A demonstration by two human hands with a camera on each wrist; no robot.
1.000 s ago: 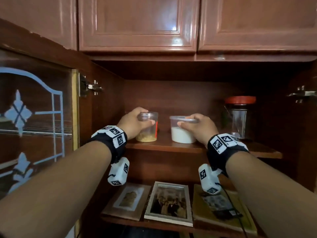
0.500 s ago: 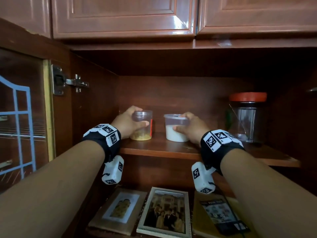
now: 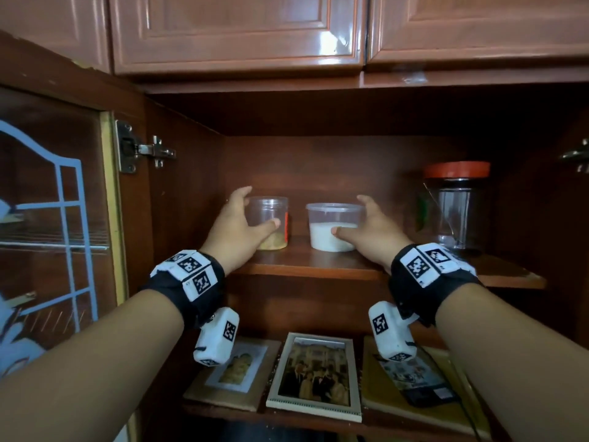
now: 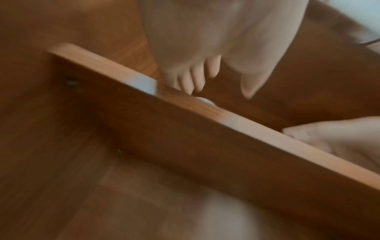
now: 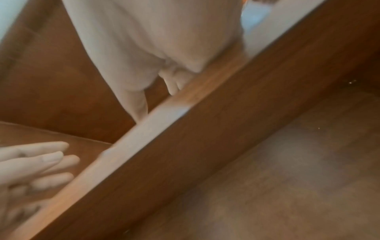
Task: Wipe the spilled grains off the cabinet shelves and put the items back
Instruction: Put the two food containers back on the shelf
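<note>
On the upper shelf (image 3: 318, 266) stand a clear jar (image 3: 274, 240) with yellowish grains in its bottom and a clear tub (image 3: 331, 239) half full of something white. My left hand (image 3: 261, 206) is spread around the jar's left side, thumb in front of it, fingers straight. At the tub's right side my right hand (image 3: 348, 215) is spread the same way. The blurred left wrist view shows the left hand's fingers (image 4: 197, 78) straight above the shelf edge (image 4: 205, 129). The right wrist view shows the right hand's fingers (image 5: 172, 84) at the shelf edge (image 5: 185, 116). No spilled grains are discernible.
A large clear jar with a red lid (image 3: 459, 208) stands at the shelf's right. On the lower shelf lie two framed pictures (image 3: 314, 378) (image 3: 236, 371) and a yellow book (image 3: 411, 374). The glass cabinet door (image 3: 57, 218) hangs open at the left. Closed upper doors (image 3: 236, 30) sit overhead.
Both hands gripped the jar and the tub before; now their fingers have spread open off them. The containers stand on the shelf, slightly further back.
</note>
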